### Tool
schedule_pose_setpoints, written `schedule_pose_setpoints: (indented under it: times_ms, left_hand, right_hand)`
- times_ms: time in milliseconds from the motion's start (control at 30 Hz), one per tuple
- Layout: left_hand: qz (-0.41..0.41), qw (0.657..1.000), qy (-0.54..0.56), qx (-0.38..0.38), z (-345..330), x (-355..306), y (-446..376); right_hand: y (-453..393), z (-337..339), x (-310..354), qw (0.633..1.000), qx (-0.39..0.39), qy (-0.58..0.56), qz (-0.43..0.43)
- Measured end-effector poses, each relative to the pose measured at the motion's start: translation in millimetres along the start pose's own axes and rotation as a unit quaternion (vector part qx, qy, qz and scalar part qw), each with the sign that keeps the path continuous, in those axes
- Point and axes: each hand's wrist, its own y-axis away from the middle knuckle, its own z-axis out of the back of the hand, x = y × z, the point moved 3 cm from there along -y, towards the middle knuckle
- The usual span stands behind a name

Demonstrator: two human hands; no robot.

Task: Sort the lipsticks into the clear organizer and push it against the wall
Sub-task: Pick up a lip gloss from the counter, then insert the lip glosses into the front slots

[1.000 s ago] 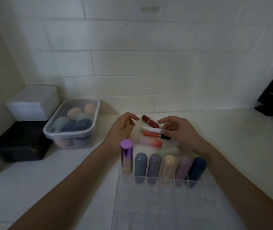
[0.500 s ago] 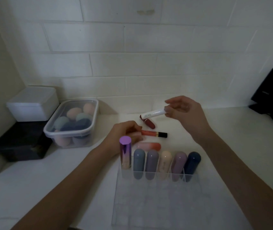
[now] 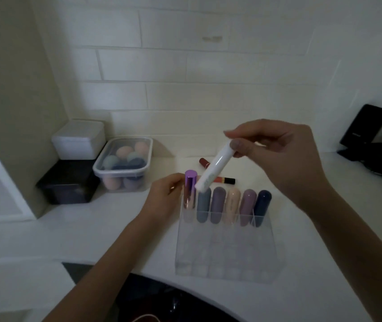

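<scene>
The clear organizer (image 3: 224,256) stands on the white counter with several capsule lipsticks upright in its back row, from a metallic purple one (image 3: 190,189) at the left to a navy one (image 3: 262,205) at the right. My right hand (image 3: 278,163) pinches the top of a white tube (image 3: 215,168), tilted, its lower end just above the row's left part. My left hand (image 3: 164,196) rests with curled fingers against the organizer's back left corner, beside the purple lipstick; what it holds is hidden. A dark red lipstick (image 3: 204,161) and an orange gloss (image 3: 224,180) lie behind the organizer.
The tiled wall (image 3: 185,94) rises a little behind the loose lipsticks. At the left stand a clear tub of makeup sponges (image 3: 124,163) and a white box (image 3: 78,140) on a black box (image 3: 69,182). A black device (image 3: 366,129) leans at the right. A dark basin (image 3: 173,298) lies below the counter's front edge.
My right hand picked the white tube off the counter, lifted it and swung it down over the organizer's back row. My left hand drew back to the organizer's left corner. The pink lipstick is out of sight.
</scene>
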Motion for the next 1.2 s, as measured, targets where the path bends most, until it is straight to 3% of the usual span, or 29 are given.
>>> schedule_pose_setpoints:
  times_ms: [233,533,700,767,833,933,1000,1067,1133,1200]
  left_hand:
    - [-0.027,0.997,-0.058,-0.035,10.9,12.9,-1.9]
    - [-0.052,0.996,-0.076,-0.018,10.7,7.9,-1.0]
    - [-0.053,0.995,-0.089,-0.009,10.3,5.9,-1.0]
    - [-0.051,0.994,-0.094,-0.010,9.3,9.9,-2.0]
    - [-0.022,0.997,-0.076,-0.016,6.8,7.8,0.3]
    - [0.048,0.994,0.091,-0.022,6.2,-3.9,0.4]
    - [0.082,0.970,0.228,0.022,11.7,-9.0,-1.8]
    - [0.069,0.942,0.306,0.114,17.0,-13.6,-1.4]
    - [0.066,0.933,0.286,0.208,12.3,-27.1,4.1]
    - [0.085,0.944,0.181,0.260,2.6,-43.5,10.2]
  right_hand:
    - [27.2,-40.4,-9.3,0.992,0.048,0.096,0.063]
    - [33.8,-61.6,-27.8,0.957,0.118,0.209,0.160]
    - [43.3,-65.4,-34.8,0.947,0.140,0.247,0.151]
    - [38.6,-58.6,-27.7,0.956,0.119,0.220,0.154]
    - [22.5,-35.9,-22.7,0.981,0.043,0.151,0.114]
    - [-9.8,10.8,-38.7,0.982,-0.080,0.159,0.068]
    - [-28.3,32.1,-68.5,0.978,-0.104,0.182,0.015]
    - [-36.4,37.9,-106.9,0.980,-0.069,0.173,-0.067]
    - [-34.0,27.7,-144.5,0.975,0.001,0.183,-0.127]
    - [-27.1,11.7,-173.3,0.968,0.049,0.189,-0.157]
